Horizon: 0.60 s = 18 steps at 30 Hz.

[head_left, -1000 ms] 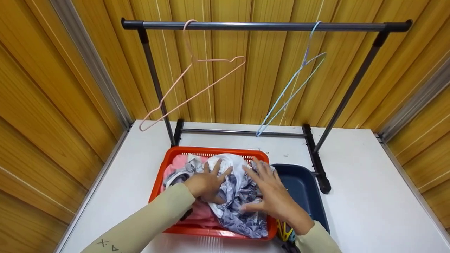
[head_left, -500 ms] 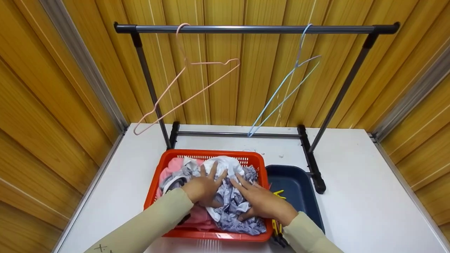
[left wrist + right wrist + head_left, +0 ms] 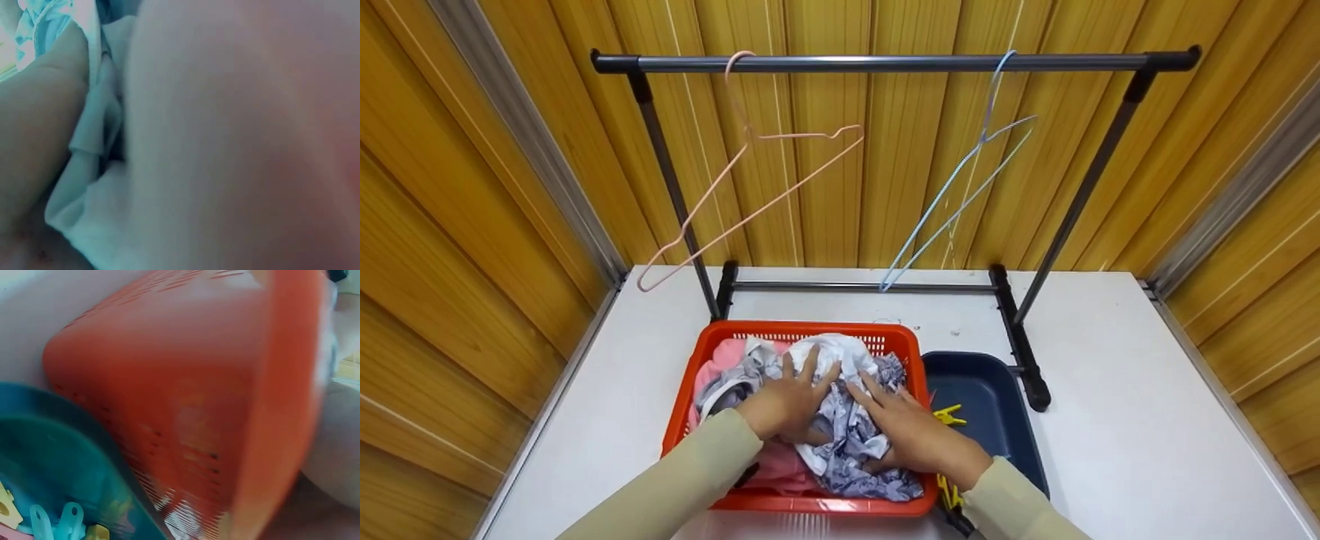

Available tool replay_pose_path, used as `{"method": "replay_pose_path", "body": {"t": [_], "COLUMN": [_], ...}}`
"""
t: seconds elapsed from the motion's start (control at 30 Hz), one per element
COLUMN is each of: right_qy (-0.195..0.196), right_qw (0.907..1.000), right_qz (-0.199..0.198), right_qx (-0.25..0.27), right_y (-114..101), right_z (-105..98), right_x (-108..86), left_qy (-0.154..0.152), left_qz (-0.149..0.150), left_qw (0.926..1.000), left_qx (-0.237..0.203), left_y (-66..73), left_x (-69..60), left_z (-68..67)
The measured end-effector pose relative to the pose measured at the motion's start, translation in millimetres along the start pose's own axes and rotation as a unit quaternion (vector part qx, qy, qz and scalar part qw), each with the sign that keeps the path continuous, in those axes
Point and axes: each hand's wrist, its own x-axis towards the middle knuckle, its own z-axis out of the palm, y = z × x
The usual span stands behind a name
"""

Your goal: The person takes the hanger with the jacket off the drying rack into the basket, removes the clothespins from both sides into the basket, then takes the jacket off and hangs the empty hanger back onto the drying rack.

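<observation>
A red plastic basket (image 3: 810, 328) holds crumpled clothes: a white piece (image 3: 840, 349), a grey patterned garment (image 3: 855, 420) and pink cloth (image 3: 780, 469). My left hand (image 3: 786, 405) lies on the middle of the pile, fingers spread. On the grey patterned garment, near the basket's right side, rests my right hand (image 3: 919, 431) with its fingers extended. The left thumb is partly hidden in the cloth. Blurred cloth and skin fill most of the left wrist view. In the right wrist view, the basket's outer wall (image 3: 157, 365) hides most of the right hand.
A dark blue tray (image 3: 986, 390) stands against the basket's right side, with yellow clothespins (image 3: 950, 415) and light blue clothespins (image 3: 70, 523). Behind is a metal rack (image 3: 870, 64) carrying a pink hanger (image 3: 802, 136) and a blue hanger (image 3: 990, 112). Wood-patterned panels enclose the white table (image 3: 1125, 375).
My right hand has come down and left onto the grey patterned garment. The left hand keeps its place on the pile. The whole scene has shifted slightly left in the head view.
</observation>
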Motion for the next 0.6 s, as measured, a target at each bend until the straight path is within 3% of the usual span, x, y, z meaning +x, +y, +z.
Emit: {"method": "replay_pose_path", "body": {"t": [0.23, 0.47, 0.6], "right_qy": [0.019, 0.079, 0.122], "right_qw": [0.9996, 0.9958, 0.9916], "right_qz": [-0.008, -0.043, -0.036], "right_qx": [0.019, 0.016, 0.023], "right_y": [-6.9, -9.0, -8.1], "right_z": [-16.2, -32.5, -41.5], "right_x": [-17.4, -34.3, -40.5], "left_qy": [0.039, 0.061, 0.077], "left_qz": [0.027, 0.038, 0.040], "left_qw": [0.9973, 0.9964, 0.9954], "left_qx": [-0.056, -0.044, -0.042], "left_y": [-11.6, -19.1, -21.7], "left_x": [-9.5, -20.7, -28.8], "left_z": [-8.2, -27.6, -39.7]}}
